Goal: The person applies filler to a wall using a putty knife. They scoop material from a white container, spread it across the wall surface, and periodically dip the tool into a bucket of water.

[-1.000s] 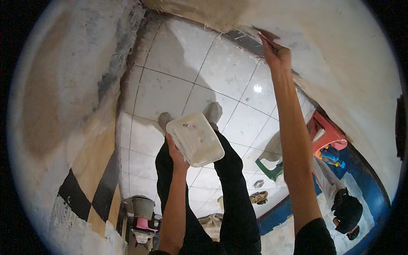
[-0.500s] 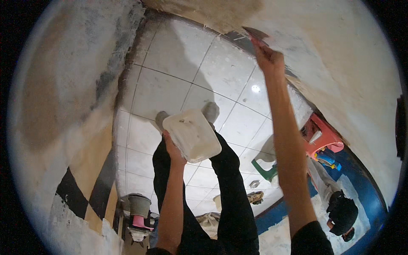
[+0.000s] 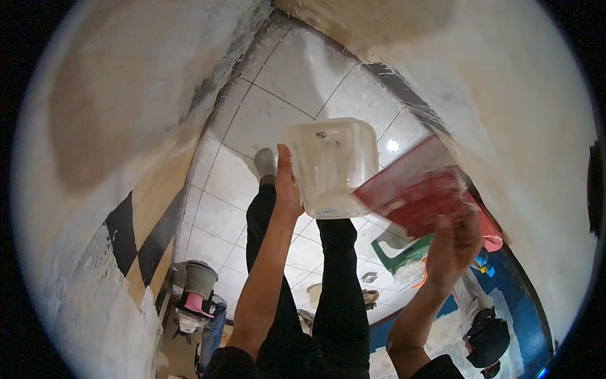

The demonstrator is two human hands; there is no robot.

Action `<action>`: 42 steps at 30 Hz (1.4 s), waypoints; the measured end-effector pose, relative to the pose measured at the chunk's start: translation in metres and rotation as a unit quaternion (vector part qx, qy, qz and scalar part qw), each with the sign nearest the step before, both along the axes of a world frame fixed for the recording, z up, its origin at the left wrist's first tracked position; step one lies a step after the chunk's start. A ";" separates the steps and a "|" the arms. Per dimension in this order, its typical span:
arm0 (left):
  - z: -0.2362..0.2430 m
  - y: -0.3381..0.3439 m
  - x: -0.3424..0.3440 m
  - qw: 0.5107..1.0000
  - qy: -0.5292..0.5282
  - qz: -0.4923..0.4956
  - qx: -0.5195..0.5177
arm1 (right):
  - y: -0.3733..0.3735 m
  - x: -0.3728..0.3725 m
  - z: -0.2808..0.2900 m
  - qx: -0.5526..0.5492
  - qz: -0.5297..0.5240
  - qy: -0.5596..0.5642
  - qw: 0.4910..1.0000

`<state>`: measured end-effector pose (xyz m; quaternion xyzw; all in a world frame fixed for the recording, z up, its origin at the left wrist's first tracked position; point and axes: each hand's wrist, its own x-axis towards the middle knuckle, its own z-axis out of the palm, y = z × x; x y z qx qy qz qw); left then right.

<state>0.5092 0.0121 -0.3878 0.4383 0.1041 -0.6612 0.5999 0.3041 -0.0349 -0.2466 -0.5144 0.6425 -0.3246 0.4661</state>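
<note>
At 7 o'clock the left forearm (image 3: 268, 271) is extended toward 12 to 1 o'clock; at 4 to 5 o'clock the right forearm (image 3: 420, 309) is tilted toward 1 o'clock. Near the centre a translucent plastic tub (image 3: 331, 161) is clasped at its 8 o'clock side by the left hand (image 3: 290, 189), its fingers clamped there, mostly hidden. By the tub's 3 o'clock edge, overlapped in view, a flat red scraper (image 3: 416, 189) is gripped at its 5 o'clock end by the right hand (image 3: 457, 243), its blurred fingers closed on it.
</note>
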 end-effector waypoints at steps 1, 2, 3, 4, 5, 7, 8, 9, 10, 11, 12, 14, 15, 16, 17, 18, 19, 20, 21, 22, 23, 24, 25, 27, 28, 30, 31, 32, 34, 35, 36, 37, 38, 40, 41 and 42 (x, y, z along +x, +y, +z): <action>0.007 -0.002 0.000 1.000 -0.011 -0.009 0.015 | -0.001 0.012 0.005 0.000 0.075 0.072 0.995; 0.016 -0.003 0.001 0.999 -0.023 -0.017 0.031 | -0.004 0.030 0.010 0.014 0.128 0.109 0.986; 0.022 -0.003 0.002 0.998 -0.034 -0.026 0.046 | -0.008 0.049 0.015 0.024 0.182 0.146 0.972; 0.024 -0.002 0.003 0.998 -0.036 -0.034 0.034 | -0.014 0.066 0.018 0.047 0.213 0.148 0.965; 0.027 -0.002 0.002 0.998 -0.039 -0.042 0.019 | -0.012 0.069 0.015 0.073 0.212 0.157 0.962; 0.031 -0.006 0.003 0.997 -0.037 -0.064 -0.020 | -0.017 0.078 0.019 0.062 0.223 0.171 0.958; 0.031 -0.006 0.003 0.996 -0.033 -0.076 -0.042 | -0.017 0.081 0.020 0.059 0.230 0.177 0.955; 0.031 -0.007 0.003 0.994 -0.028 -0.088 -0.065 | -0.015 0.084 0.018 0.072 0.225 0.190 0.953; 0.032 -0.007 0.002 0.994 -0.028 -0.088 -0.065 | -0.015 0.087 0.017 0.080 0.225 0.180 0.954; 0.033 -0.008 0.000 0.993 -0.025 -0.091 -0.066 | -0.015 0.089 0.017 0.088 0.223 0.173 0.955; 0.034 -0.009 -0.001 0.993 -0.022 -0.093 -0.067 | -0.016 0.090 0.016 0.096 0.221 0.166 0.956; 0.031 -0.009 -0.001 0.991 -0.025 -0.102 -0.077 | -0.017 0.086 0.013 0.077 0.219 0.167 0.958; 0.031 -0.010 -0.001 0.991 -0.027 -0.106 -0.082 | -0.018 0.086 0.013 0.070 0.210 0.170 0.960; 0.033 -0.010 -0.002 0.991 -0.039 -0.108 -0.075 | -0.019 0.086 0.012 0.062 0.200 0.174 0.962; 0.036 -0.010 -0.005 0.991 -0.049 -0.109 -0.067 | -0.018 0.085 0.011 0.063 0.203 0.172 0.962; 0.037 -0.011 -0.009 0.990 -0.059 -0.111 -0.059 | -0.017 0.085 0.009 0.065 0.206 0.170 0.961; 0.035 -0.011 -0.012 0.991 -0.060 -0.109 -0.058 | -0.016 0.084 0.007 0.066 0.209 0.168 0.961; 0.034 -0.012 -0.014 0.991 -0.063 -0.107 -0.058 | -0.014 0.081 0.004 0.066 0.207 0.156 0.964; 0.032 -0.013 -0.016 0.991 -0.066 -0.105 -0.057 | -0.012 0.077 -0.001 0.066 0.203 0.145 0.966; 0.028 -0.012 -0.017 0.990 -0.063 -0.113 -0.053 | -0.010 0.073 -0.004 0.065 0.200 0.134 0.968; 0.024 -0.009 -0.018 0.990 -0.060 -0.121 -0.047 | -0.010 0.070 -0.006 0.078 0.193 0.125 0.970; 0.019 -0.006 -0.019 0.989 -0.057 -0.128 -0.041 | -0.009 0.068 -0.007 0.090 0.185 0.116 0.972; 0.013 -0.003 -0.020 0.989 -0.052 -0.130 -0.045 | -0.009 0.065 -0.010 0.102 0.177 0.108 0.973; 0.008 -0.006 -0.023 0.988 -0.041 -0.136 -0.057 | -0.011 0.057 -0.018 0.098 0.131 0.075 0.984; 0.007 -0.005 -0.024 0.990 -0.044 -0.128 -0.041 | -0.012 0.052 -0.024 0.096 0.108 0.058 0.988; 0.014 -0.009 -0.025 0.992 -0.052 -0.113 -0.010 | -0.011 0.038 -0.033 0.126 0.067 0.017 0.990; 0.013 -0.010 -0.025 0.992 -0.053 -0.109 -0.014 | -0.011 0.033 -0.035 0.148 0.040 -0.003 0.988; 0.012 -0.009 -0.025 0.993 -0.055 -0.105 -0.018 | -0.010 0.029 -0.035 0.169 0.013 -0.024 0.985; 0.011 -0.009 -0.024 0.993 -0.058 -0.104 -0.013 | -0.009 0.020 -0.035 0.181 0.009 -0.040 0.983; 0.011 -0.009 -0.024 0.993 -0.058 -0.107 -0.007 | -0.006 0.016 -0.036 0.178 -0.004 -0.067 0.982; 0.011 -0.010 -0.024 0.992 -0.058 -0.111 0.000 | -0.004 0.011 -0.038 0.174 -0.017 -0.094 0.980; 0.010 -0.010 -0.024 0.993 -0.059 -0.104 0.003 | 0.001 0.005 -0.045 0.177 -0.046 -0.140 0.973; 0.009 -0.012 -0.026 0.993 -0.059 -0.100 0.004 | 0.008 -0.003 -0.054 0.176 -0.077 -0.185 0.964; 0.011 -0.015 -0.023 0.995 -0.048 -0.082 0.000 | 0.017 -0.013 -0.068 0.185 -0.116 -0.283 0.934; 0.010 -0.016 -0.022 0.997 -0.031 -0.071 -0.004 | 0.018 -0.016 -0.072 0.194 -0.127 -0.331 0.914; 0.010 -0.017 -0.022 0.998 -0.015 -0.059 -0.009 | 0.020 -0.019 -0.073 0.203 -0.138 -0.378 0.892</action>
